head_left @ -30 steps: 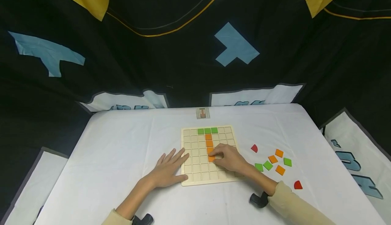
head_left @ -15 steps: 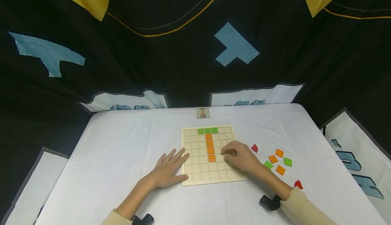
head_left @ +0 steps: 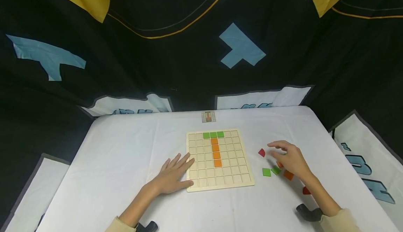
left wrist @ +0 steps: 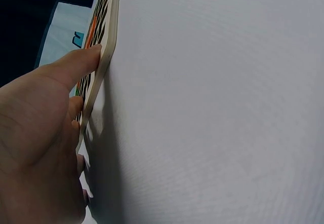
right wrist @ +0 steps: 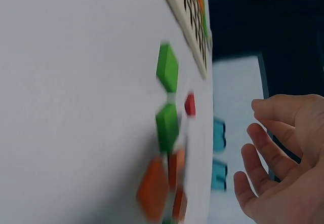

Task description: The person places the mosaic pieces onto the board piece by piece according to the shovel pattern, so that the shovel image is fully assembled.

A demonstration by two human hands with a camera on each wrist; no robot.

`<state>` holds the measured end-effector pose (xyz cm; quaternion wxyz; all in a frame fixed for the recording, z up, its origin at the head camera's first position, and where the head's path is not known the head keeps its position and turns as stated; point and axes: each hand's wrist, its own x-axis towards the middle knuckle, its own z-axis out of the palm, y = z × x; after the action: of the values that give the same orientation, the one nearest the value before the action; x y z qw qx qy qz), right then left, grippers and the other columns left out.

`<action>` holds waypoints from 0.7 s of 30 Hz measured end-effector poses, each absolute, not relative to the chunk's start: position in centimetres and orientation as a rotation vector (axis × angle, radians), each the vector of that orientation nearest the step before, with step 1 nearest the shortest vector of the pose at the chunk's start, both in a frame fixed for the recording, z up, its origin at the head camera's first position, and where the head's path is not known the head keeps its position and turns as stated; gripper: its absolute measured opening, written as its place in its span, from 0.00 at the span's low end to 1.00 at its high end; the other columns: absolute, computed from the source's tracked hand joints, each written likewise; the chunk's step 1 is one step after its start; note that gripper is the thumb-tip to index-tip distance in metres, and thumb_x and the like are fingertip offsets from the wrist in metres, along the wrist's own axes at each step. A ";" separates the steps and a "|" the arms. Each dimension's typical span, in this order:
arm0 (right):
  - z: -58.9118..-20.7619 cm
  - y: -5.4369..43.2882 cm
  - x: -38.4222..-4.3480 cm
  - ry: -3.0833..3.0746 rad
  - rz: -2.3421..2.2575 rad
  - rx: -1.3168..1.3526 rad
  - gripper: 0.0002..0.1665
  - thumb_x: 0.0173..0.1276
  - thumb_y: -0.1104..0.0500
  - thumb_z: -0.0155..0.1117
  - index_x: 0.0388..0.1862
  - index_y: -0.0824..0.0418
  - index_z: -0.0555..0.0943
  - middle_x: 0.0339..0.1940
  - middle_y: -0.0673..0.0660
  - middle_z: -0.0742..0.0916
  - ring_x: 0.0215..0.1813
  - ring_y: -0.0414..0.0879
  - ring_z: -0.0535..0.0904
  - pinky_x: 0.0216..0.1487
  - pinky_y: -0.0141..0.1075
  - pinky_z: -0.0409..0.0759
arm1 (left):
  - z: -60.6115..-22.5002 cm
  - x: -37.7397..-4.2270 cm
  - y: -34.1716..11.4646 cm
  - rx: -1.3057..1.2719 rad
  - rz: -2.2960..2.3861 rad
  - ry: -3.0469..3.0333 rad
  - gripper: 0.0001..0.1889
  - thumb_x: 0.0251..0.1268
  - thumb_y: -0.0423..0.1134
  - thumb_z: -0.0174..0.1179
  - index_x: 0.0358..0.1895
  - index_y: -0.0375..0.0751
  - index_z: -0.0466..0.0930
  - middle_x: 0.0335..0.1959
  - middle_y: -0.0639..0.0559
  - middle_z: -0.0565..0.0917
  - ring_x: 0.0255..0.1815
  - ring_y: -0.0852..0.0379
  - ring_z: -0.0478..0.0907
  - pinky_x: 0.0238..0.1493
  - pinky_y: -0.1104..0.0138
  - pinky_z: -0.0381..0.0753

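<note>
A pale wooden grid board (head_left: 201,183) lies on the white table. Three green square tiles (head_left: 213,134) fill the middle of its far row, and a column of orange square tiles (head_left: 216,151) runs down from them. My left hand (head_left: 171,177) rests with spread fingers at the board's left edge, the thumb (left wrist: 83,64) touching its near corner. To the board's right, my right hand (head_left: 291,160) hovers above loose pieces, fingers loosely bent and holding nothing. Beneath and beside it are green tiles (head_left: 266,172), orange tiles (head_left: 288,175) and a red wedge (head_left: 262,152); the hand hides some.
A small printed card with a grid pattern (head_left: 209,116) lies at the table's far edge, behind the board. Another red piece (head_left: 306,190) sits near the right forearm. A dark cloth with coloured shapes (head_left: 189,67) hangs behind the white tabletop (head_left: 126,148).
My right hand has left the lowest orange tile on the board and moved right, over the loose pieces. That tile now shows uncovered in the column. The left hand stays put.
</note>
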<state>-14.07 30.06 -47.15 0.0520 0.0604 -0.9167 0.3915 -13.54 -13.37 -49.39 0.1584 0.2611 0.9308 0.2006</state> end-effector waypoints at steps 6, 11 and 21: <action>-47.2 33.4 -13.1 -2.807 1.164 0.094 0.17 0.70 0.65 0.65 0.56 0.68 0.83 0.56 0.69 0.82 0.55 0.64 0.76 0.58 0.63 0.72 | -49.5 -13.5 -13.4 0.755 0.568 2.666 0.41 0.69 0.61 0.57 0.79 0.47 0.57 0.81 0.46 0.50 0.80 0.38 0.39 0.72 0.37 0.36; -48.4 35.0 -12.6 -2.904 1.167 -0.040 0.21 0.71 0.60 0.66 0.60 0.69 0.80 0.59 0.72 0.80 0.57 0.66 0.75 0.56 0.61 0.76 | -49.6 -13.5 -13.4 0.758 0.565 2.667 0.41 0.69 0.61 0.56 0.79 0.47 0.57 0.81 0.46 0.50 0.80 0.38 0.39 0.72 0.36 0.37; -50.4 36.0 -12.8 -2.984 1.139 -0.077 0.22 0.68 0.64 0.68 0.59 0.69 0.81 0.59 0.72 0.80 0.60 0.68 0.74 0.60 0.60 0.74 | -49.5 -13.6 -13.3 0.750 0.565 2.673 0.41 0.69 0.61 0.57 0.79 0.46 0.57 0.81 0.45 0.50 0.80 0.38 0.39 0.72 0.37 0.37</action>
<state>-12.78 35.99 -50.37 -0.0267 -0.0242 -0.9337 0.3562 -13.58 -13.30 -49.54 0.1537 0.2617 0.9322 0.1972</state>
